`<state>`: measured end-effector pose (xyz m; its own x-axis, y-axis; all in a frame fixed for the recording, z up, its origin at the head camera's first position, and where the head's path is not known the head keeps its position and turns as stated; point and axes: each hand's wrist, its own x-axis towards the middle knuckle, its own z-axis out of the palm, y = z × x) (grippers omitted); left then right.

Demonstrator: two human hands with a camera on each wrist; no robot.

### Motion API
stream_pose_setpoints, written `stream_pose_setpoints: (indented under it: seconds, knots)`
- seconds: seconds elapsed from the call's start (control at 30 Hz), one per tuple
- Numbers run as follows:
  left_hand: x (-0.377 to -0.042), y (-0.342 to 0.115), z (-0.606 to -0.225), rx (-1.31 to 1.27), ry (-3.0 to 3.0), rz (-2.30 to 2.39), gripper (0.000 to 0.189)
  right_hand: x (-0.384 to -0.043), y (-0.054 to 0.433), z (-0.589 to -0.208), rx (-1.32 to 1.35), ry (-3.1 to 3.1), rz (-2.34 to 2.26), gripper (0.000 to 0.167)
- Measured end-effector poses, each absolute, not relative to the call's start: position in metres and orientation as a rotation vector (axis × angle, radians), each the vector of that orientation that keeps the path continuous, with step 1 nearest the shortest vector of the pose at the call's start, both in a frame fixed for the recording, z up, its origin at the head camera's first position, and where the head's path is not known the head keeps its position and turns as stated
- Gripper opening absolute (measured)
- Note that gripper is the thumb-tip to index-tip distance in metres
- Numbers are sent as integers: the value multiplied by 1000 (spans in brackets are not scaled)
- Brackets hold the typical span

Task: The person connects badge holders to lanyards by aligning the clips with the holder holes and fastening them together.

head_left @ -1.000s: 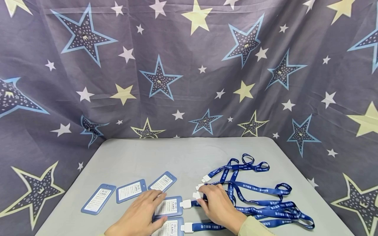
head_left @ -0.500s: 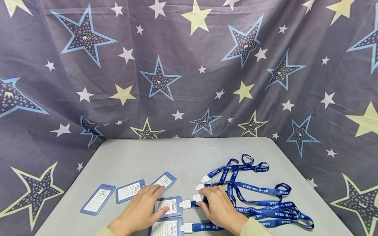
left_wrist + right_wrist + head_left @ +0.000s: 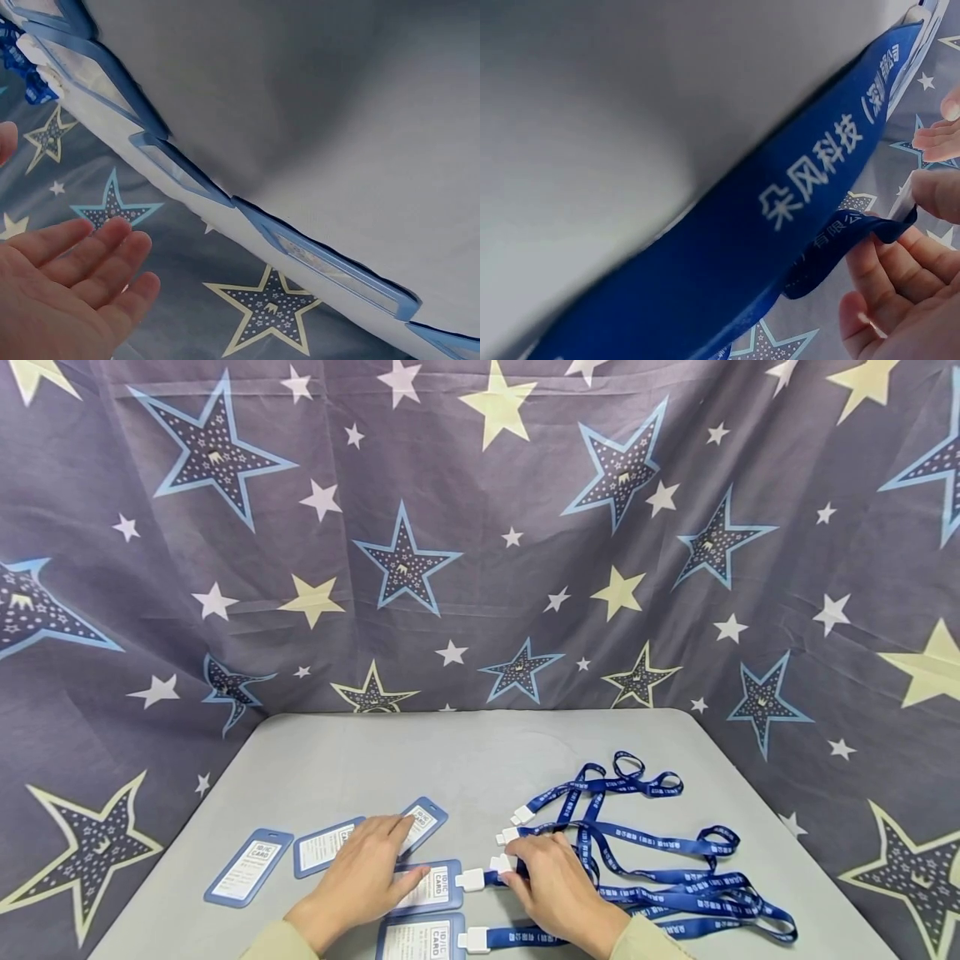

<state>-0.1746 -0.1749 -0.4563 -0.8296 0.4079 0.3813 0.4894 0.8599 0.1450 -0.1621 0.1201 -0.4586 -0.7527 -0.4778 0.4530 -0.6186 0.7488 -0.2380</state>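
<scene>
We saw the right hand pinching the end of a blue strap between thumb and fingers, right behind its white clip. We took that grip to leave the clip's mouth free, since it pointed left, towards the badges. The left hand held nothing: its fingers were loosely bent and apart, above the badges. Its fingertips overlapped the lower part of a tilted badge in the head view, though we could not tell whether they touched it.

We found two more loose badges beyond the left hand: a middle badge, partly hidden behind it, and an outer badge, well to its left. Between the hands, nearest us, an upper badge and a lower badge lay one below the other, each meeting the clip of a strap. Their hole ends faced right, which we thought suited straps coming from that side.

Past the right hand, the strap pile spread in loops over the bench. Two spare clips, an upper one and a lower one, also faced left, perhaps set so for easy reach.
</scene>
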Motion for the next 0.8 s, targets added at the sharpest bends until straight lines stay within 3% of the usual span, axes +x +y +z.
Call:
stream_pose_setpoints:
  seconds: [0.8]
  knots:
    - [-202,-176,-457,-598,-2738,-339,73,-160,119,-461,845,-2548,542,21]
